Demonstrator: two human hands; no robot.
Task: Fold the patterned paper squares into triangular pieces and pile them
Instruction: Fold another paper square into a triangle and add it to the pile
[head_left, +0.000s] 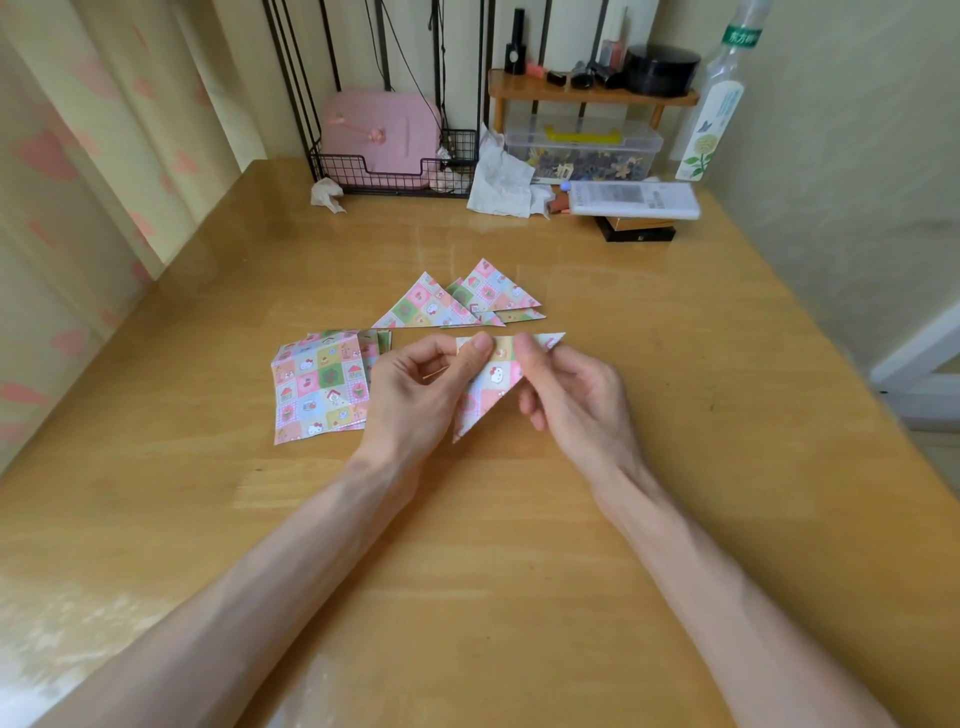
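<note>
The step in hand looks like the finishing of one fold. A pastel, checker-patterned folded paper triangle (493, 382) sits between the two hands at the middle of the glossy yellow-brown wooden table (675, 364), one edge uppermost and a corner pointing down toward the person; whether that corner touches the tabletop I cannot tell. The left hand (421, 382) pinches the upper edge near its left end between thumb and curled fingers. The right hand (566, 395) pinches the same edge further right, so both grasp the piece and neither is free. The next move probably calls for pressing the crease flat, then carrying the piece forward onto the pile of finished triangles (467, 301), which lies just beyond the hands, loosely fanned and overlapping. Squaring it there would take a light, level release so the sheets beneath do not slide. The stack of unfolded squares (319, 387) lies flat just beside the left hand, several sheets deep, so the job seems only partway through. Other things stand well apart along the far edge: a black wire basket (395, 174) holding a pink case, a crumpled tissue (326, 195), a clear plastic box (582, 148), a small wooden shelf (587, 96) and a tall pale bottle (714, 104). None lies between the hands and the pile.
</note>
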